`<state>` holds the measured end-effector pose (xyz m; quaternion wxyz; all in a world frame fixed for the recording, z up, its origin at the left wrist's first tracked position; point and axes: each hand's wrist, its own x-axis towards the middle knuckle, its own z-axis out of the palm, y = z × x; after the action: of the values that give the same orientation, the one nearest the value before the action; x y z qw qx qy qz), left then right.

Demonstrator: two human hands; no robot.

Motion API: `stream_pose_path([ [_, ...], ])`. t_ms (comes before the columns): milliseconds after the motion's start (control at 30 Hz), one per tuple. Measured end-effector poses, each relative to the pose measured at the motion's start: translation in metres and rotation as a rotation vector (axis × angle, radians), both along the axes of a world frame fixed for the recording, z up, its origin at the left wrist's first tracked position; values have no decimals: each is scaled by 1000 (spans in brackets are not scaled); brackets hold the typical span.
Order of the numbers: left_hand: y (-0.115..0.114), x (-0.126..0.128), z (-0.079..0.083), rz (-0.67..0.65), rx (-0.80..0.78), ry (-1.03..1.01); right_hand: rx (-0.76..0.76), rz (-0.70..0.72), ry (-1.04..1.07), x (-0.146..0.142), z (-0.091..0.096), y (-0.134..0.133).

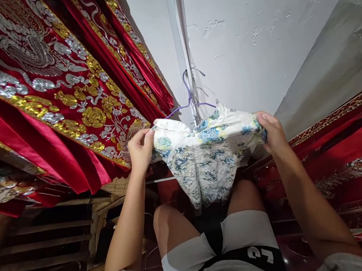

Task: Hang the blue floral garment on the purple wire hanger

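Observation:
A white blouse with a blue and yellow floral print hangs spread out in front of me. It is on a purple wire hanger, whose hook reaches up against the wall. My left hand pinches the blouse at its left shoulder, thumb on top. At the opposite shoulder my right hand is closed on the fabric. The cloth is stretched between both hands, and its lower part drapes down over my knees.
Red garments with gold and silver embroidery hang close on the left. Slatted wooden furniture stands below them. A white wall rises ahead. More red embroidered cloth and sheer pale fabric are at the right.

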<state>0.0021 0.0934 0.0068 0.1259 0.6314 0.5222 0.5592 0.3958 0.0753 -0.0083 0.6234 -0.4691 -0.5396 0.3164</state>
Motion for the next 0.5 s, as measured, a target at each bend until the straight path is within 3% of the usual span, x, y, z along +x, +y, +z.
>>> stream_pose_path([
  [67,4,9,14,55,69,9,-29,-53,124,3,14,-5],
  [233,8,23,45,40,105,167,31,-176,188,-10,32,-8],
  [333,7,16,42,77,98,196,31,-164,177,-28,37,-9],
  [500,10,4,14,135,82,231,27,-44,84,-48,47,-21],
])
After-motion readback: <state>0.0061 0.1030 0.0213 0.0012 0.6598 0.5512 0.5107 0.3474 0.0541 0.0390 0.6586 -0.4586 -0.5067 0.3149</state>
